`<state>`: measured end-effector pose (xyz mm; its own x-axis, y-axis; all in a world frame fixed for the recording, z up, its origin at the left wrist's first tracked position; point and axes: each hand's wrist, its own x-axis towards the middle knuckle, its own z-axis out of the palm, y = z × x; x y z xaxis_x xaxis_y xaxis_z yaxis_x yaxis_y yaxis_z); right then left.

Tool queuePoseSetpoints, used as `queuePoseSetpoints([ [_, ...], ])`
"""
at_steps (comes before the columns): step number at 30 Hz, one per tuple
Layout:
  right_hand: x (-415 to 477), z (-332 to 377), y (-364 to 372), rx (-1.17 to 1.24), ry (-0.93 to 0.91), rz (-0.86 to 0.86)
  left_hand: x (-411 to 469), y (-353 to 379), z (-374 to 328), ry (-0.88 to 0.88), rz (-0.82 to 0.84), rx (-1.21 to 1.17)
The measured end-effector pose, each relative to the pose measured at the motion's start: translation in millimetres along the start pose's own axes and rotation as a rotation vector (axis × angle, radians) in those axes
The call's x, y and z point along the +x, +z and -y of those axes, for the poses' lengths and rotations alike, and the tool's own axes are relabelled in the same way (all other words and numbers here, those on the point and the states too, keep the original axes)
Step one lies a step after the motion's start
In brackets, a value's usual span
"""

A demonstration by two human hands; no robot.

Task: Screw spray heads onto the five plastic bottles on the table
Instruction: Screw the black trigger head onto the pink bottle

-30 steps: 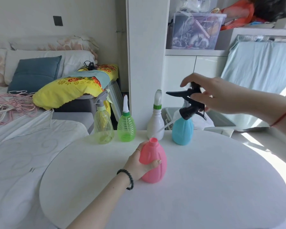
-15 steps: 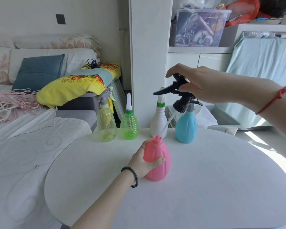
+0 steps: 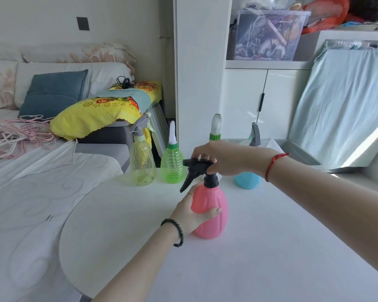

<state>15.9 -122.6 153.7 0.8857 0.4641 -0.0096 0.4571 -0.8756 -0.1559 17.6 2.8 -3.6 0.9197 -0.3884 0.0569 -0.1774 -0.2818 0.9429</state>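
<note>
Bottles stand along the far edge of the tabletop [image 3: 271, 258]: yellow bottle [image 3: 142, 164] and green bottle [image 3: 172, 170] at left, both capped. Nearer, the left hand [image 3: 191, 212] wraps the pink bottle [image 3: 214, 216], likely bracing it against twisting, while the right hand [image 3: 225, 158] clasps the black spray head [image 3: 200, 171] sitting on its neck. That arm hides much of the white bottle [image 3: 215, 127] and blue bottle [image 3: 247, 183]; thread engagement is unseen.

We see the right hand [image 3: 227, 156], fingers [image 3: 213, 168] curled over a black spray head [image 3: 200, 171] seated on the pink bottle [image 3: 214, 216]. The left hand [image 3: 189, 212] grips that bottle just below them on the surface [image 3: 260, 258]. Beyond the fingers stand a yellow bottle [image 3: 142, 164], a green bottle [image 3: 172, 165] and a blue bottle [image 3: 247, 181].
</note>
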Motion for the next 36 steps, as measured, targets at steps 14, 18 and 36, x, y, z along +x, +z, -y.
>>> queuePoseSetpoints([
  [14, -7.0, 4.9, -5.8, 0.103, 0.111, -0.012, 1.3, -1.7, 0.0, -0.009, 0.029, 0.03],
  [18, -8.3, 2.9, -3.2, 0.069, 0.09, -0.048, 0.8, -1.5, -1.4, 0.002, 0.033, 0.029],
  [36, -6.9, -7.8, -8.7, -0.193, 0.12, 0.057, -0.1, -0.1, -3.1, 0.012, 0.027, 0.015],
])
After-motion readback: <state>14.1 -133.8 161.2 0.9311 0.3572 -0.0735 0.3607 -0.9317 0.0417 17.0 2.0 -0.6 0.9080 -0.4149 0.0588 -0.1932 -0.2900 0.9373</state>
